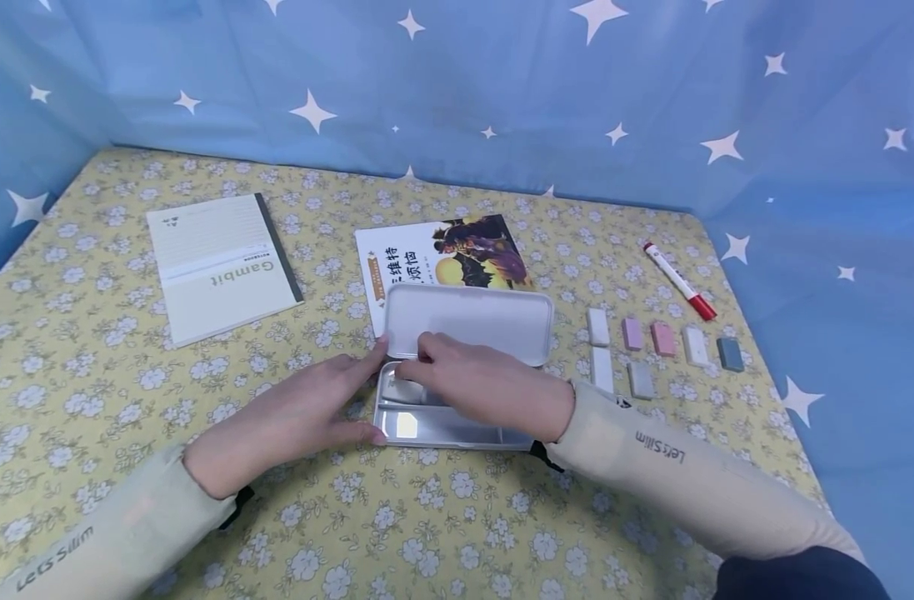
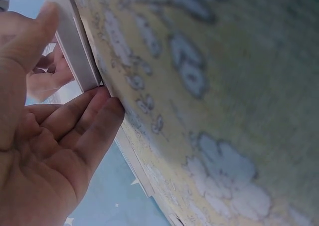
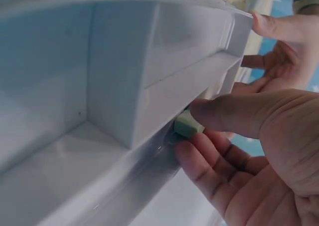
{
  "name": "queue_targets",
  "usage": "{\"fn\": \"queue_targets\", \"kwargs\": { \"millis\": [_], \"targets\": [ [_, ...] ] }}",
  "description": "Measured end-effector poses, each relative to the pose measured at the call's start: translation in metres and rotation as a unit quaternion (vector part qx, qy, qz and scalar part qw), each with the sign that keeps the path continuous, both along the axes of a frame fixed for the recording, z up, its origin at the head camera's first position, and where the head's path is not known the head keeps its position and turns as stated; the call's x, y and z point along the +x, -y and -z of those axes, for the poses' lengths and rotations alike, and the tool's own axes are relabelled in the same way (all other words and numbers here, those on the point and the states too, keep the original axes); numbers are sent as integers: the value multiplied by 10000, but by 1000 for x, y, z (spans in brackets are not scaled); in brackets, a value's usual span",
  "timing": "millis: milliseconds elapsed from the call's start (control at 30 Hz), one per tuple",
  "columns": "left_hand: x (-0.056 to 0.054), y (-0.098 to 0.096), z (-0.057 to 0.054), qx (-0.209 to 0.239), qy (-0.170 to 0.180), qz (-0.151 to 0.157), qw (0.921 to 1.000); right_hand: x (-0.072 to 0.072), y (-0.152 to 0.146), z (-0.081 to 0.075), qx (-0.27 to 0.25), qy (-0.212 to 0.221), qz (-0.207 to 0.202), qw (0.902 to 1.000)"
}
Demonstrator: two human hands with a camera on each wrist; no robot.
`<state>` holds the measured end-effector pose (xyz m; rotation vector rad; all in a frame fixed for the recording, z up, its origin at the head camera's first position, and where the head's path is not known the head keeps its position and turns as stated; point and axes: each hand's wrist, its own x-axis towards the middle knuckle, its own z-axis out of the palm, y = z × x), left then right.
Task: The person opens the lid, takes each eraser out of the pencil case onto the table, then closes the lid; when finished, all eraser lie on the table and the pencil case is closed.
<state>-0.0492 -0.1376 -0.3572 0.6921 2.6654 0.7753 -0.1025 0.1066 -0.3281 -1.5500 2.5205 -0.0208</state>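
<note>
A white pencil case [image 1: 437, 427] lies with its lid [image 1: 467, 321] raised at the middle of the table, its tray split into compartments. My left hand [image 1: 299, 417] holds the left end of the case, thumb at the near edge and fingers at the far edge; the left wrist view shows these fingers [image 2: 107, 116] against the case wall [image 2: 82, 46]. Inside the case's far-left compartment, my right hand [image 1: 479, 379] pinches a small pale green eraser [image 3: 187, 124] between thumb and fingers. From the head view the right hand hides this eraser and part of the tray.
Right of the case lie several erasers, among them a purple one [image 1: 632, 333], a pink one [image 1: 662, 338] and a teal one [image 1: 730, 354]. Beyond them is a red-and-white marker [image 1: 679, 281]. Behind the lid lies a picture book [image 1: 442, 254]; a notebook [image 1: 220, 267] lies far left.
</note>
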Motion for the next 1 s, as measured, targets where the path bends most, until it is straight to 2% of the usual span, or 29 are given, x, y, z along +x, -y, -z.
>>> {"fn": "queue_targets", "kwargs": {
  "millis": [200,433,633,1000],
  "targets": [
    [0,0,0,-12,-38,14,10000,-1,1,0,3,-77,72,9999],
    [1,1,1,-31,-19,12,10000,-2,1,-1,166,-107,-107,9997],
    [0,1,1,-16,-40,15,10000,-2,2,0,113,-3,19,9999],
    [1,1,1,-65,-94,58,9999,-5,6,-1,475,-145,-77,9987]
  ]
}}
